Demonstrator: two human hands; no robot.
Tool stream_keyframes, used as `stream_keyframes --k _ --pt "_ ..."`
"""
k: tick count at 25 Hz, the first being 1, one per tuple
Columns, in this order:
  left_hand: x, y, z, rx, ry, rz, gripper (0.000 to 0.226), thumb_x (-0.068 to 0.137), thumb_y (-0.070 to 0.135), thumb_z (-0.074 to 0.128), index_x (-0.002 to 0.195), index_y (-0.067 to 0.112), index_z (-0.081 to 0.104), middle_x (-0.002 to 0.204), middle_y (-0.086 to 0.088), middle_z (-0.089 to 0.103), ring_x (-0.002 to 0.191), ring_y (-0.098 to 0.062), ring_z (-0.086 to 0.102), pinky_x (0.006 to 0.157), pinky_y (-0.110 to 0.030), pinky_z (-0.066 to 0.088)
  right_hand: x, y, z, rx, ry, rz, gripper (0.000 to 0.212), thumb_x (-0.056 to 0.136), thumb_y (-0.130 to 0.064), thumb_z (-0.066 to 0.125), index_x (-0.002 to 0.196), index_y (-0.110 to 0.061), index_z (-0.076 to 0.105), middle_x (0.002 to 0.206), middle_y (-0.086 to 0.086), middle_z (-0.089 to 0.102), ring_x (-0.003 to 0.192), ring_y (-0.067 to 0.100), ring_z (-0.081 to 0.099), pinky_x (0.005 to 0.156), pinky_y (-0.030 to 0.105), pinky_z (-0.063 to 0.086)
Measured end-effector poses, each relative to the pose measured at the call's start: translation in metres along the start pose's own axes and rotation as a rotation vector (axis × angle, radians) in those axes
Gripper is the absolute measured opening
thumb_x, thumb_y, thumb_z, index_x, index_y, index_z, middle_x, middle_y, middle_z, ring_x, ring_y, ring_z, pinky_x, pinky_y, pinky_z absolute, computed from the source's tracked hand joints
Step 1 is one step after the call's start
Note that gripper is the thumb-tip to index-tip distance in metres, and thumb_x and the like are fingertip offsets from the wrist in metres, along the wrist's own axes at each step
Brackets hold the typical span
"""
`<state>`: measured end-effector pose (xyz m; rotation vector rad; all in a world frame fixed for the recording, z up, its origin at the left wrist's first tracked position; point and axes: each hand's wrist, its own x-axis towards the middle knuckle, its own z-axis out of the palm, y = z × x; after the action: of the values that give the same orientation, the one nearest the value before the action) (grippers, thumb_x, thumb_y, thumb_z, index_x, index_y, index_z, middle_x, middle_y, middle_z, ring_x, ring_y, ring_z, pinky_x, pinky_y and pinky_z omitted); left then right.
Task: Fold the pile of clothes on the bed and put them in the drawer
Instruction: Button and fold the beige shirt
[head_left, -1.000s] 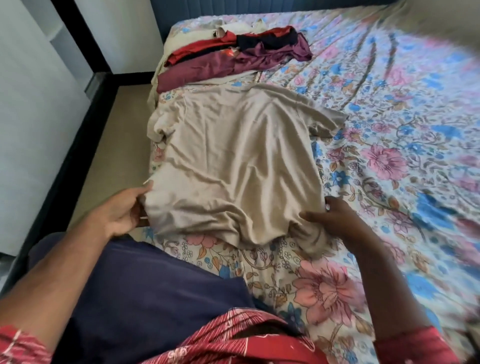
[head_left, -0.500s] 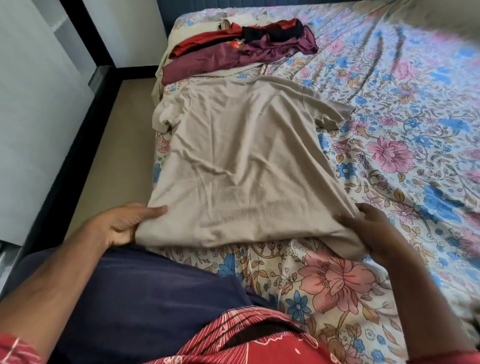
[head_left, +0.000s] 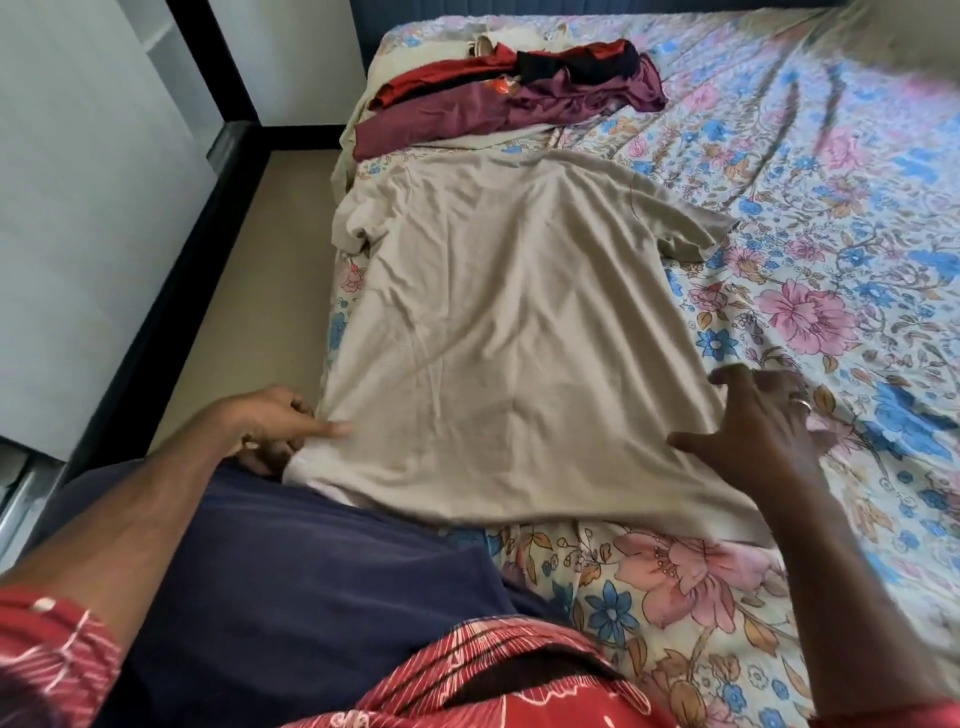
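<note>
Head view: beige t-shirt (head_left: 509, 332) spread flat on bed (head_left: 810, 218) with floral sheet, centre. Clothes pile (head_left: 498, 98) at 12 o'clock. Left hand (head_left: 270, 426) pinches hem corner at 8 o'clock; right hand (head_left: 763, 426) fingers spread, resting on hem at 4 o'clock. Tan floor (head_left: 249, 291), white wall (head_left: 78, 208) at 9 o'clock.

Beige T-shirt (head_left: 509, 332): spread flat on the bed (head_left: 831, 218), collar end away from the person, hem nearest; both short sleeves out to the sides, the one at the bed's edge bunched; light creases across the body.
Hem corner at the bed's edge: lifted and gathered into a small fold.
Pile of clothes (head_left: 498, 98): unfolded heap beyond the T-shirt's collar, near the bed's head; maroon, red and black garments tangled over a cream piece.
</note>
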<state>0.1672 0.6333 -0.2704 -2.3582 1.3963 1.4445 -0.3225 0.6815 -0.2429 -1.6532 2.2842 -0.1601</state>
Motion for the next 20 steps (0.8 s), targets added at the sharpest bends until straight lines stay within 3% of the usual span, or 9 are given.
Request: stream_keyframes --k 3,6,10,13,15,18,20 --pt "0.011 0.025 -0.008 -0.170 0.095 0.055 0.059 0.075 0.065 0.079 0.105 0.021 0.055 0.104 -0.005 0.070 0.093 -0.021 0.072 0.075 -0.040 0.059 0.029 -0.076 0.008 0.016 0.045 -0.264 0.071 0.079 -0.051 0.081 0.135 -0.030 0.044 0.149 0.002 0.037 0.136 0.034 0.043 0.105 0.059 0.037" --pt "0.032 0.051 -0.007 -0.239 0.225 0.116 0.050 0.083 0.054 0.078 0.107 0.015 0.060 0.105 -0.009 0.069 0.094 -0.025 0.069 0.068 -0.033 0.053 0.070 -0.174 0.019 -0.014 0.086 -0.565 0.054 0.091 -0.046 0.070 0.135 -0.028 0.045 0.147 -0.004 0.045 0.136 0.027 0.047 0.103 0.052 0.037" --pt "0.065 0.054 -0.017 -0.142 0.396 0.175 0.048 0.074 0.048 0.087 0.099 0.014 0.064 0.095 -0.005 0.069 0.086 -0.023 0.068 0.064 -0.029 0.049 0.138 -0.317 0.046 -0.153 0.043 -0.868 0.049 0.098 -0.042 0.057 0.142 -0.024 0.043 0.151 -0.004 0.046 0.141 0.022 0.045 0.110 0.052 0.033" --pt "0.078 0.048 -0.021 -0.232 0.338 0.306 0.034 0.076 0.030 0.090 0.074 0.017 0.059 0.070 0.005 0.059 0.062 -0.007 0.053 0.057 -0.024 0.039 0.177 -0.405 0.079 -0.245 -0.044 -0.931 0.057 0.095 -0.044 0.060 0.141 -0.016 0.044 0.150 0.003 0.046 0.140 0.026 0.045 0.112 0.055 0.034" --pt "0.083 0.042 -0.021 -0.220 0.280 0.365 0.035 0.080 0.024 0.087 0.067 0.017 0.055 0.062 0.009 0.052 0.055 -0.003 0.046 0.052 -0.021 0.035 0.198 -0.447 0.102 -0.308 -0.058 -0.947 0.070 0.092 -0.045 0.065 0.147 -0.011 0.038 0.159 0.008 0.037 0.147 0.026 0.037 0.117 0.055 0.031" --pt "0.084 0.031 -0.029 -0.266 0.188 0.424 0.032 0.087 0.024 0.081 0.071 0.012 0.056 0.064 0.003 0.047 0.052 -0.003 0.044 0.052 -0.020 0.037 0.223 -0.481 0.129 -0.313 -0.094 -0.888 0.091 0.090 -0.044 0.071 0.157 -0.008 0.021 0.169 0.012 0.018 0.155 0.028 0.020 0.122 0.055 0.025" --pt "0.083 0.021 -0.031 -0.366 0.143 0.445 0.031 0.089 0.028 0.079 0.081 0.006 0.059 0.069 -0.001 0.049 0.060 -0.010 0.047 0.057 -0.026 0.039 0.237 -0.484 0.147 -0.263 -0.112 -0.781 0.086 0.096 -0.043 0.063 0.158 -0.005 0.018 0.166 0.016 0.023 0.153 0.032 0.025 0.120 0.054 0.026"
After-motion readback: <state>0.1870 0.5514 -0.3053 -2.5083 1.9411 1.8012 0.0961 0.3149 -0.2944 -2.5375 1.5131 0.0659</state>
